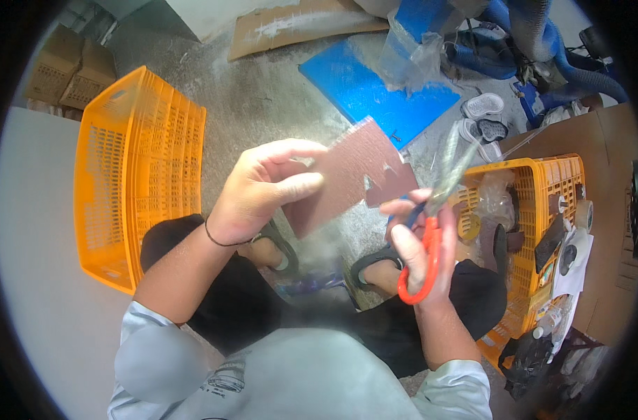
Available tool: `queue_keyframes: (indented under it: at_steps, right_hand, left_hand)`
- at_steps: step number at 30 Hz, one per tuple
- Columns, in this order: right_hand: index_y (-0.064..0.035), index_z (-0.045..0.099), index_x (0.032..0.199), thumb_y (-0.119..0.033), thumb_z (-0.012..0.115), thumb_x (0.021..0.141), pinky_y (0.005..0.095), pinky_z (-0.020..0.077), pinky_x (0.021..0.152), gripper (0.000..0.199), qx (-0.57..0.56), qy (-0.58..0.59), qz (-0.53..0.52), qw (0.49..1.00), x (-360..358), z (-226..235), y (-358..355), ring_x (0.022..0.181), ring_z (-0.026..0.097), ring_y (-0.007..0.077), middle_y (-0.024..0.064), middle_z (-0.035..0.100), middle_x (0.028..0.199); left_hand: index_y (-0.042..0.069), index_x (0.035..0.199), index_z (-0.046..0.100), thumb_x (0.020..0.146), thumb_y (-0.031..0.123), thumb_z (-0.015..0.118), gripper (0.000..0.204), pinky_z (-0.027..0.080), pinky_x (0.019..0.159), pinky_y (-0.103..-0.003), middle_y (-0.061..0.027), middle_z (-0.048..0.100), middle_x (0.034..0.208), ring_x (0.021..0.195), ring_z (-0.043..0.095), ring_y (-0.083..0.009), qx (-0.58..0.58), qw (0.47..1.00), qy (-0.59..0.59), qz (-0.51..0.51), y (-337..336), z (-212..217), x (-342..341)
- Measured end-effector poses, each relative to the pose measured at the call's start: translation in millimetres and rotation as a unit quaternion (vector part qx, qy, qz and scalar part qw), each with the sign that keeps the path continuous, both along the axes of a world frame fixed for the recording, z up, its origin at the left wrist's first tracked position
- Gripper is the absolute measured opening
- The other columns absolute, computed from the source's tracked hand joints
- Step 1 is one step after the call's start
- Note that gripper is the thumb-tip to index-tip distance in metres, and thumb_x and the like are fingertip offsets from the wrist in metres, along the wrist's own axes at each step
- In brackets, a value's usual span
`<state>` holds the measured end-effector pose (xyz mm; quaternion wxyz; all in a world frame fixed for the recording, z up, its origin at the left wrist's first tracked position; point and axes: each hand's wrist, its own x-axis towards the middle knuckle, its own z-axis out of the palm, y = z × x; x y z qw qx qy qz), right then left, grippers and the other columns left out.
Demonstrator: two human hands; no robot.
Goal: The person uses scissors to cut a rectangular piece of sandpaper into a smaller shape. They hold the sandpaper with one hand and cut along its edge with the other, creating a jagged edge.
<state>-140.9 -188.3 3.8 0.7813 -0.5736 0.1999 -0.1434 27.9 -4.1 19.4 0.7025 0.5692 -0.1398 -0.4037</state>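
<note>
A reddish-brown sheet of sandpaper (343,168) is pinched between the thumb and fingers of my left hand (266,185). It is tilted over the floor between my knees, and a notch splits its right side, where a smaller flap (394,185) hangs. My right hand (431,259) grips scissors (432,262) with an orange and blue handle. Their blades point up and away, to the right of the sheet, and are smeared by motion. The right fingertips are close to the flap; whether they touch it I cannot tell.
Stacked yellow crates (131,178) stand at my left. Another yellow crate (529,245) with bags, tape rolls and loose items is at my right. Ahead lie a blue board (364,91), a cardboard sheet (308,31), white shoes (483,105) and blue hoses (532,31).
</note>
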Motion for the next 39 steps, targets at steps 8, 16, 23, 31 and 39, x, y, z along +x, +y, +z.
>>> queue_keyframes:
  at_steps: [8, 16, 23, 31, 39]
  right_hand:
    - [-0.0034, 0.046, 0.126, 0.006, 0.071, 0.076, 0.0296, 0.0473, 0.086, 0.057, 0.019, -0.028, -0.019, 0.999, 0, 3, 0, 0.102, 0.055, 0.0135, 0.0067, 0.055, 0.109]
    - [-0.0004, 0.048, 0.121, 0.007, 0.070, 0.079, 0.0228, 0.0467, 0.053, 0.048, 0.016, 0.053, -0.007, 0.998, 2, 21, 0, 0.060, 0.057, 0.0091, 0.0033, 0.057, 0.084]
    - [-0.0028, 0.048, 0.127, 0.001, 0.068, 0.085, 0.0221, 0.0469, 0.064, 0.047, -0.191, 0.137, -0.035, 0.971, 6, 38, -27, 0.070, 0.059, 0.0092, 0.0054, 0.062, 0.084]
    - [-0.0068, 0.052, 0.121, 0.004, 0.073, 0.080, 0.0219, 0.0456, 0.071, 0.048, -0.132, 0.068, -0.027, 0.989, 2, 18, -18, 0.083, 0.055, 0.0065, 0.0026, 0.059, 0.095]
    - [-0.0054, 0.050, 0.121, 0.006, 0.073, 0.079, 0.0217, 0.0451, 0.067, 0.049, -0.135, 0.021, -0.075, 0.988, 8, 11, -15, 0.076, 0.054, 0.0066, 0.0025, 0.058, 0.091]
  left_hand:
    - [0.001, 0.118, 0.061, 0.090, 0.003, 0.066, 0.029, 0.049, 0.087, -0.027, -0.0046, 0.069, 0.105, 0.095, 0.064, -0.0111, -0.052, 0.967, 0.197, -0.155, -12, -22, -22]
    - [0.004, 0.108, 0.061, 0.089, 0.004, 0.065, 0.019, 0.050, 0.080, -0.025, -0.0024, 0.067, 0.099, 0.091, 0.063, -0.0094, -0.032, 0.990, 0.133, -0.031, -12, -21, -22]
    - [-0.001, 0.112, 0.064, 0.088, 0.002, 0.068, 0.025, 0.054, 0.076, -0.024, -0.0067, 0.070, 0.094, 0.082, 0.066, -0.0104, 0.083, 0.994, -0.045, -0.047, -1, -3, 17]
    - [-0.001, 0.107, 0.069, 0.083, 0.004, 0.075, 0.025, 0.054, 0.077, -0.026, -0.0067, 0.071, 0.097, 0.085, 0.066, -0.0128, 0.080, 0.981, -0.085, -0.153, -14, -9, -2]
    - [0.001, 0.098, 0.061, 0.083, -0.003, 0.069, 0.017, 0.053, 0.073, -0.030, -0.0044, 0.067, 0.090, 0.083, 0.064, -0.0132, 0.036, 0.990, -0.007, -0.133, -10, -21, -5]
